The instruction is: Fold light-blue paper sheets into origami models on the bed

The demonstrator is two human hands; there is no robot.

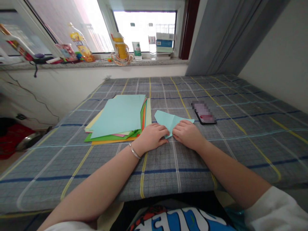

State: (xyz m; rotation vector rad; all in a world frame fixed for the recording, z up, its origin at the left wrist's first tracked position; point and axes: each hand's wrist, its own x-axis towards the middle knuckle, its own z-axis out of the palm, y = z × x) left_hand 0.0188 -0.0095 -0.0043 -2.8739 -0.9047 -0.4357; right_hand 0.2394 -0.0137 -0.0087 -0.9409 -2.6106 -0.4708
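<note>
A light blue sheet of folding paper (171,119) lies on the plaid cloth in front of me, with a crease down its middle and its near part folded to a point. My left hand (155,136) is closed on its lower left edge, fingers bent and thumb near the point. On the lower right edge, my right hand (187,133) curls its fingers over the paper. The two hands are close together but apart, and they hide parts of both lower edges. A silver bangle (134,151) is on my left wrist.
Left of my hands lies a stack of coloured paper (120,114), light blue on top. A phone (204,112) rests to the right on the plaid cloth (231,106). Bottles, a yellow cup (121,48) and boxes (165,41) line the windowsill. A grey curtain (216,35) hangs behind.
</note>
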